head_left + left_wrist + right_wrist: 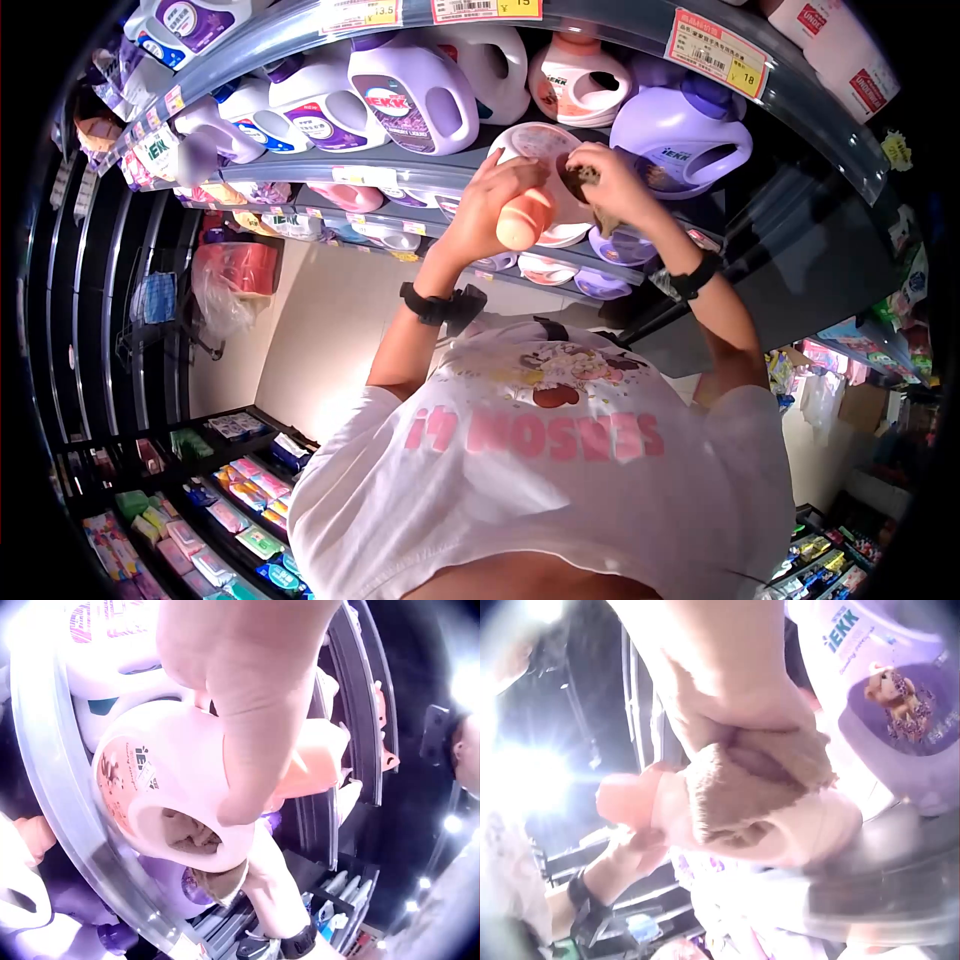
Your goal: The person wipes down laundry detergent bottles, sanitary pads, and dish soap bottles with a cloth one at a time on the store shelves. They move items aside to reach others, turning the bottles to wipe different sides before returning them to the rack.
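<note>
A pale pink laundry detergent bottle [535, 145] with an orange cap [517, 232] is tilted with its cap toward the person. My left hand [488, 205] grips it around the top by the cap; the left wrist view shows the thumb lying beside the handle opening. Bunched in my right hand [618, 185] is a brown cloth [739, 795], held against the bottle at its handle. Through the handle hole, folds of the cloth [191, 832] show in the left wrist view. The fingertips of the right hand are mostly hidden by the cloth.
A purple detergent bottle [680, 140] stands close on the right, and an orange-labelled bottle [578, 85] behind. More bottles [415, 95] line the shelf to the left. The upper shelf edge [600, 25] with price tags overhangs, and lower shelves [380, 235] hold further bottles.
</note>
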Action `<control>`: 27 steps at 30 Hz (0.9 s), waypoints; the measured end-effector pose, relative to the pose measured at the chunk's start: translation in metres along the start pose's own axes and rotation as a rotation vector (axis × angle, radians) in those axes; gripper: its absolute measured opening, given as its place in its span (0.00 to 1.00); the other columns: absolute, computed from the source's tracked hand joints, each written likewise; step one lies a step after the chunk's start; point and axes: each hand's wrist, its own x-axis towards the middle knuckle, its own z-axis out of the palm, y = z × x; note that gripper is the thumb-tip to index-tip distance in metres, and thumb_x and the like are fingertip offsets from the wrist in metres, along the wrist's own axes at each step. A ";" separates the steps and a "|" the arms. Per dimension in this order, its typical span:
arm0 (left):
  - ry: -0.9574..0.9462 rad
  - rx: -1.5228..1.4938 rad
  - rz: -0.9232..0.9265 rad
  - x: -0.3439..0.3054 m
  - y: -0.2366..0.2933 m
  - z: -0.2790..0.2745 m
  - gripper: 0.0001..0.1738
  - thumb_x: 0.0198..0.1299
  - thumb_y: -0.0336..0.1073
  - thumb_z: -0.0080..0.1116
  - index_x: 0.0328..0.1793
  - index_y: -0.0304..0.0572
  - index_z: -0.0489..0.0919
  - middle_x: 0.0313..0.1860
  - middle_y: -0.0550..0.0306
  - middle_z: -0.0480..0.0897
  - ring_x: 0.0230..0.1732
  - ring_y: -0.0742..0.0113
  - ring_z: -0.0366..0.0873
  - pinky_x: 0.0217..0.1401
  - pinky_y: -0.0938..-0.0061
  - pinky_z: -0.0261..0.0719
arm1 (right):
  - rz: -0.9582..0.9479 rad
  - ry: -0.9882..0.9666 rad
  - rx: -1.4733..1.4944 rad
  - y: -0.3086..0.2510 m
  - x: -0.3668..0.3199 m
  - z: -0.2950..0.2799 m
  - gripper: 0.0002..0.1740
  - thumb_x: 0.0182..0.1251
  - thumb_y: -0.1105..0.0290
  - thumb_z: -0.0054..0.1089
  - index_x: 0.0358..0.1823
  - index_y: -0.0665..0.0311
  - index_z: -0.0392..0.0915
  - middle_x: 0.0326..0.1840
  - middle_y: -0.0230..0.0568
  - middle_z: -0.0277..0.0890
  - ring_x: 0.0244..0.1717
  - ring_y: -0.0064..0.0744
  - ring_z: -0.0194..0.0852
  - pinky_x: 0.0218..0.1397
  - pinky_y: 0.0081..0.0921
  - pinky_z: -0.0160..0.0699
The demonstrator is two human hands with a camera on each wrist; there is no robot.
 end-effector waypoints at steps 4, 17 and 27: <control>0.012 0.078 0.076 -0.009 0.005 0.014 0.23 0.37 0.33 0.66 0.44 0.46 0.74 0.50 0.59 0.79 0.56 0.56 0.74 0.68 0.49 0.56 | 0.065 -0.043 -0.537 -0.045 -0.006 -0.003 0.13 0.42 0.77 0.57 0.34 0.60 0.77 0.38 0.40 0.73 0.42 0.45 0.72 0.44 0.37 0.73; 0.037 0.054 0.052 -0.020 -0.002 0.010 0.25 0.37 0.35 0.69 0.45 0.45 0.74 0.50 0.55 0.79 0.59 0.54 0.73 0.68 0.48 0.56 | 0.073 0.106 0.294 -0.060 0.022 -0.021 0.19 0.51 0.80 0.53 0.48 0.65 0.73 0.47 0.39 0.73 0.50 0.32 0.71 0.56 0.28 0.67; 0.062 0.054 0.043 -0.019 -0.009 0.001 0.23 0.35 0.35 0.68 0.42 0.43 0.73 0.49 0.55 0.79 0.60 0.53 0.72 0.67 0.50 0.57 | 0.308 0.226 0.097 0.023 0.069 0.038 0.17 0.60 0.70 0.48 0.50 0.67 0.72 0.45 0.55 0.75 0.47 0.51 0.75 0.52 0.36 0.71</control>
